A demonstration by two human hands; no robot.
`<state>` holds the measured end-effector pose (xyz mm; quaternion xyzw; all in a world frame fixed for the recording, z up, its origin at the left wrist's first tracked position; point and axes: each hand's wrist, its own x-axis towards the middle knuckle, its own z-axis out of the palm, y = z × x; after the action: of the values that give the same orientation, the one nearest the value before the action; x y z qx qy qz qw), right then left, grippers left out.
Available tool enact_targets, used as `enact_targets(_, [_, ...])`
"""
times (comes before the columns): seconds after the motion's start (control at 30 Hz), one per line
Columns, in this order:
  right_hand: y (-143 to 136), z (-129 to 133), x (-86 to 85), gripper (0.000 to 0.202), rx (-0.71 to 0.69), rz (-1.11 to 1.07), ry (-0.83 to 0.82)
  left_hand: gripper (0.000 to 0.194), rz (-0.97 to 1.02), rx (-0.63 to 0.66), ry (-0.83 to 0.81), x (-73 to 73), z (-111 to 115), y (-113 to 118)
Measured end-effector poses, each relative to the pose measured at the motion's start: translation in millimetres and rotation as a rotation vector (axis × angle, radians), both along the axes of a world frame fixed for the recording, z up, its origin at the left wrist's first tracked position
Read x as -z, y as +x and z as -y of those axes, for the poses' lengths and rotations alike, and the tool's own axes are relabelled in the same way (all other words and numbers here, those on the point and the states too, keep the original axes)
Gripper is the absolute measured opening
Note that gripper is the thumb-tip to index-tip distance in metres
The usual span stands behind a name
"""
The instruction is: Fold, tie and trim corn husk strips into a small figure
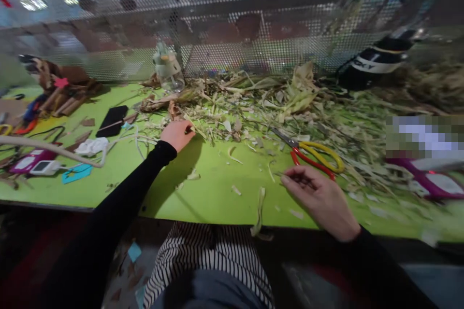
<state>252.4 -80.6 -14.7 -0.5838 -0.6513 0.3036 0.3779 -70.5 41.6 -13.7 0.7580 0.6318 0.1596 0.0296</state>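
My left hand [178, 135] reaches over the green table, at the near edge of a spread of dry husk scraps [250, 106]. Its fingers are curled together, and whatever they hold is hidden. Nearer to me, my right hand [322, 198] hovers low over the tabletop, thumb and fingertips pinched together; anything between them is too small to name. Just beyond it lie scissors [319, 155] with one red and one yellow handle, blades pointing away to the left. A curled husk strip [259, 212] hangs at the table's front edge.
Behind the table [213, 183] runs a perforated metal screen [224, 29]. A clear bottle [169, 70] and a dark bottle [377, 63] stand before it. At left lie a phone [112, 121], cables and a pink-and-white glue gun [34, 159]. Another pink device [431, 178] sits at right.
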Motion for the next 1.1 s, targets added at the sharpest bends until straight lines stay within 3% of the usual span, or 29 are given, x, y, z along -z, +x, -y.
enact_targets(0.13, [-2.8,3.6,-1.2,0.032,-0.028,-0.050,-0.023,0.019,0.229,0.043,0.076,-1.6,8.4,5.3])
enact_targets(0.3, [-7.0,-1.2,-5.8,0.028,-0.055,-0.077,0.009,0.028,0.837,0.251,-0.060,-8.4,28.0,31.6])
enact_targets(0.4, [-19.6,-8.6,-15.7,0.023,-0.086,-0.093,0.077,0.032,1.042,0.288,-0.121,-12.3,39.8,51.3])
enact_targets(0.5, [-41.7,-17.9,-30.3,0.017,-0.130,-0.108,0.174,0.035,1.166,0.284,-0.261,-16.0,50.7,68.9])
enact_targets(0.6, [-62.6,-28.0,-42.7,0.011,-0.104,-0.079,0.309,0.032,1.255,0.358,-0.330,-18.6,59.1,82.0])
enact_targets(0.73, [-72.8,-36.5,-46.7,0.006,-0.066,-0.008,0.432,0.033,1.306,0.389,-0.368,-18.2,63.2,89.4])
enact_targets(1.1, [-64.6,-40.1,-42.1,0.008,-0.195,-0.001,0.357,0.034,1.480,0.413,-0.527,-13.6,64.7,89.4])
